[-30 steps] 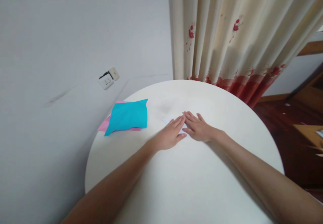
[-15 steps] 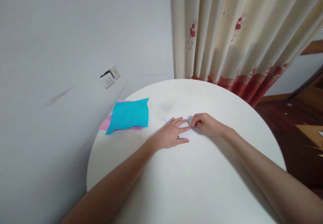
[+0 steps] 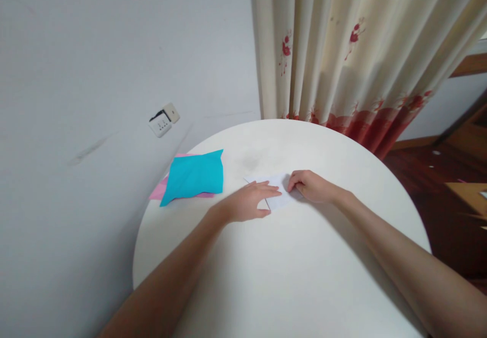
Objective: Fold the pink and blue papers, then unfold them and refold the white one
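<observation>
My left hand (image 3: 249, 203) lies flat, palm down and fingers spread, on the left part of a small sheet of white paper (image 3: 277, 196) that rests on the round white table (image 3: 289, 277), a little beyond its middle. My right hand (image 3: 310, 186) is at the sheet's right edge with the fingers curled under, knuckles up, pinching or pressing that edge; I cannot tell whether the paper is actually between my fingertips. The two hands sit just apart, with a bare strip of the white sheet showing between them, and a thin dark crease or edge line runs across the paper near my left thumb. Off to the left, near the table's rim by the wall, a turquoise paper sheet (image 3: 194, 176) lies on top of a pink paper sheet (image 3: 158, 190), whose edge peeks out beneath it. A cream curtain (image 3: 342, 48) with red flowers hangs behind the table, and a wall socket (image 3: 163, 120) sits on the grey wall
</observation>
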Tool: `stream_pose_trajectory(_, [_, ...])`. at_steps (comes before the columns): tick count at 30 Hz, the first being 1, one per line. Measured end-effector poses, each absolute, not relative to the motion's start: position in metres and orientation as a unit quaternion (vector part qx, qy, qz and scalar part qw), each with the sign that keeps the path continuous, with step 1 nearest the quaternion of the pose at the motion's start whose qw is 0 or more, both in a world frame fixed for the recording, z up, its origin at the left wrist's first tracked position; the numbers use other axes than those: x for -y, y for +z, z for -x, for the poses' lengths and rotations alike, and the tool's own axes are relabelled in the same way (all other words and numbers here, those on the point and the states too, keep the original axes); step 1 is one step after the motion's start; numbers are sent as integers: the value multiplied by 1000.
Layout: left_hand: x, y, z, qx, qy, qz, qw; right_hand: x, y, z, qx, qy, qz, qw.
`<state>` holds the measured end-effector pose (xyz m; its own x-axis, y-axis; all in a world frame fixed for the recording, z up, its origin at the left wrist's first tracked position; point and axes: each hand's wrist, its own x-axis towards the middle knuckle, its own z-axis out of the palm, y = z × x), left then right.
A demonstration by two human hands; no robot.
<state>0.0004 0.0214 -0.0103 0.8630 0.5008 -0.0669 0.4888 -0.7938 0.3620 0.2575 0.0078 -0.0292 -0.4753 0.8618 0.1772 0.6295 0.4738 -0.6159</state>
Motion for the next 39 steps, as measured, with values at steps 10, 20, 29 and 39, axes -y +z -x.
stream_pose_trajectory(10, [-27, -17, -8, -222, 78, -964, 123, -12, -35, -259, 823, 251, 447, 244])
stream_pose_trajectory(20, [-22, -12, -11, -247, 86, -957, 124, -10, -32, -259, 819, 258, 456, 233])
stream_pose_trajectory(29, [-21, -23, -18, -312, 157, -923, 161, -2, -18, -263, 811, 338, 437, 191])
stream_pose_trajectory(39, [-24, -39, -28, -355, 229, -893, 157, -6, -28, -256, 814, 276, 480, 174])
